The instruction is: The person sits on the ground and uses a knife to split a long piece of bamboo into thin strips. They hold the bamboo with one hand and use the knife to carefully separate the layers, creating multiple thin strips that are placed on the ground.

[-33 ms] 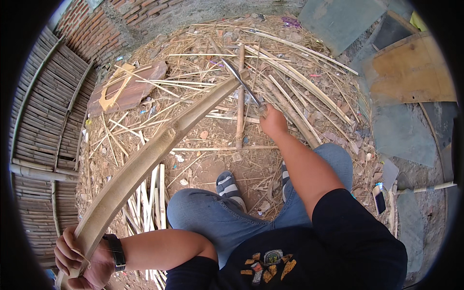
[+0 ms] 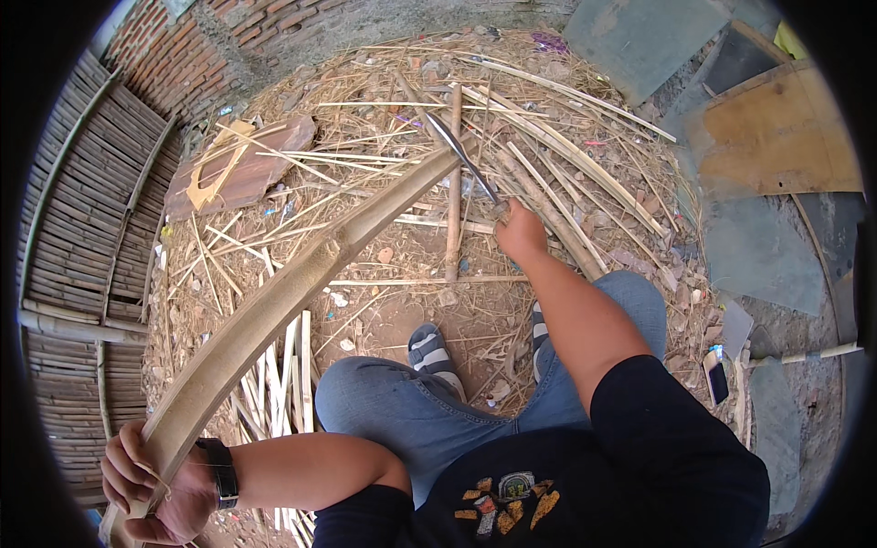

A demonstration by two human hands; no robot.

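A long split bamboo piece [image 2: 274, 297], its hollow side showing, slants from lower left to the middle of the head view. Near its lower end my left hand [image 2: 160, 484] is closed around it, with a dark watch on the wrist. My right hand [image 2: 522, 230] grips the handle of a long-bladed knife [image 2: 464, 157]. The blade crosses the bamboo's far end; whether it bites into the wood I cannot tell. That far end lies by an upright-running brown pole [image 2: 455, 201] on the ground.
Thin bamboo strips [image 2: 292, 374] and several longer split lengths [image 2: 571, 146] litter the ground. A rusty brown sheet [image 2: 283, 160] lies at far left. A bamboo-slat wall [image 2: 68, 237] stands left, grey slabs [image 2: 767, 251] right. A phone [image 2: 715, 376] rests at right.
My right hand and the knife have shifted slightly to the right. The bamboo's far end has moved a little right too, while my left hand has barely moved.
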